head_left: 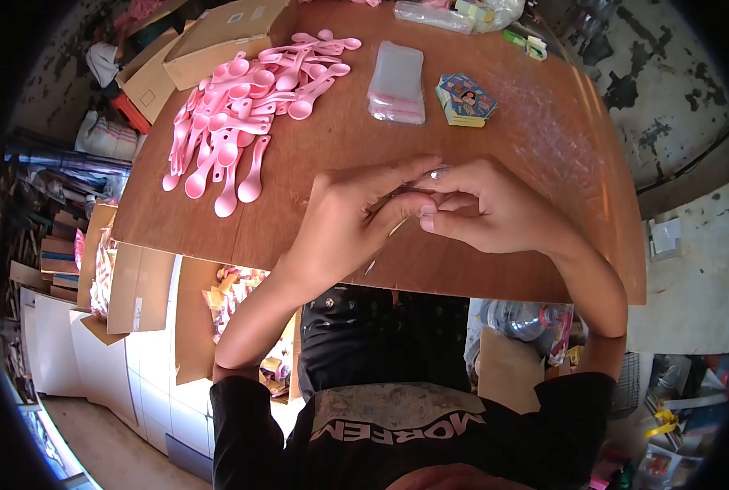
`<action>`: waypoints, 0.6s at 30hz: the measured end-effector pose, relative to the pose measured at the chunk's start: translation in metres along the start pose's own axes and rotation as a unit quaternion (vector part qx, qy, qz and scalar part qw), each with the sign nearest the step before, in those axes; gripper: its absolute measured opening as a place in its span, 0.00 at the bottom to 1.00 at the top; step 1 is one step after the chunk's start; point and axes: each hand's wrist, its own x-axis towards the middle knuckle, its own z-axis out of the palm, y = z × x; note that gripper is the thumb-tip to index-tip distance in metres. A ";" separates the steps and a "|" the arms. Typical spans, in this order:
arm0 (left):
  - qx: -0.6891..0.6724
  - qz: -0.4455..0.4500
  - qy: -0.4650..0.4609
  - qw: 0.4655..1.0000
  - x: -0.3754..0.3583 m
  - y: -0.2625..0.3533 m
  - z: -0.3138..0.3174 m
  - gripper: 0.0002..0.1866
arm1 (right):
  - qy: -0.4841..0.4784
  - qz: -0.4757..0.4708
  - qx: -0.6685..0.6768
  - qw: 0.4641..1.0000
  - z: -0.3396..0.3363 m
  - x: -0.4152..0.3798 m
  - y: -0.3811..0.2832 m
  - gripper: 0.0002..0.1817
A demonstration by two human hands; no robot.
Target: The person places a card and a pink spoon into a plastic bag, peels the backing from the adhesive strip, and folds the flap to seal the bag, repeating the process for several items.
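My left hand (352, 212) and my right hand (491, 204) meet over the near part of the table, fingers bent and pinched together. Between them is a thin clear plastic bag (436, 173); only glints and a narrow edge show, and whatever it contains is hidden by my fingers. Beyond my hands lies a stack of clear plastic bags (397, 82) with pink at the lower edge. Right of it sits a stack of printed cards (467, 100) with yellowish edges. A large heap of pink plastic spoons (238, 106) spreads over the left side.
The brown wooden table (315, 237) has a cardboard box (230, 37) at its back left. Clear plastic packs (434, 16) lie along the far edge. Below the near edge stand open cartons (193, 327) with wrapped items and a large clear bottle (515, 318).
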 end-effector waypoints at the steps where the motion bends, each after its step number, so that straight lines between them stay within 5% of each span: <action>1: -0.007 -0.002 0.010 1.000 0.000 -0.001 0.001 0.19 | 0.000 -0.001 -0.001 1.000 0.001 0.000 0.000 0.14; 4: 0.035 0.032 0.003 0.999 -0.001 0.003 0.002 0.21 | 0.019 -0.041 -0.082 0.996 0.005 0.000 0.005 0.14; 5: 0.035 0.033 0.003 0.999 -0.001 0.009 0.002 0.21 | 0.104 -0.102 -0.158 0.977 0.007 0.000 0.007 0.14; 7: 0.298 0.139 0.102 0.939 -0.004 0.025 0.003 0.25 | 0.187 -0.162 -0.231 0.941 0.008 -0.002 0.006 0.13; 8: 0.298 0.140 0.103 0.939 -0.013 0.019 0.008 0.25 | 0.237 -0.177 -0.256 0.920 0.007 -0.005 0.002 0.15; 10: 0.036 0.139 0.201 0.969 -0.038 -0.009 0.023 0.27 | 0.288 -0.193 -0.283 0.894 0.007 -0.010 0.001 0.17; 11: -0.064 0.079 0.094 0.990 -0.045 -0.014 0.017 0.31 | 0.302 -0.227 -0.315 0.871 0.009 -0.013 0.001 0.18; 12: -0.065 0.080 0.093 0.990 -0.046 -0.019 0.020 0.31 | 0.316 -0.260 -0.345 0.845 0.012 -0.016 0.002 0.20; 13: -0.287 -0.023 0.032 0.957 -0.043 -0.019 0.025 0.37 | 0.287 -0.266 -0.371 0.842 0.013 -0.020 0.003 0.19; 14: -0.491 -0.125 -0.029 0.862 -0.041 -0.018 0.031 0.44 | 0.286 -0.264 -0.371 0.843 0.017 -0.021 0.004 0.19; 15: -0.580 -0.146 0.000 0.801 -0.038 -0.013 0.036 0.44 | 0.260 -0.297 -0.396 0.829 0.021 -0.021 0.008 0.19; 16: -0.581 -0.146 0.000 0.801 -0.036 -0.009 0.035 0.44 | 0.235 -0.330 -0.421 0.812 0.026 -0.021 0.012 0.20; 18: -0.705 -0.170 0.093 0.682 -0.030 -0.004 0.031 0.40 | 0.231 -0.329 -0.452 0.796 0.035 -0.023 0.018 0.20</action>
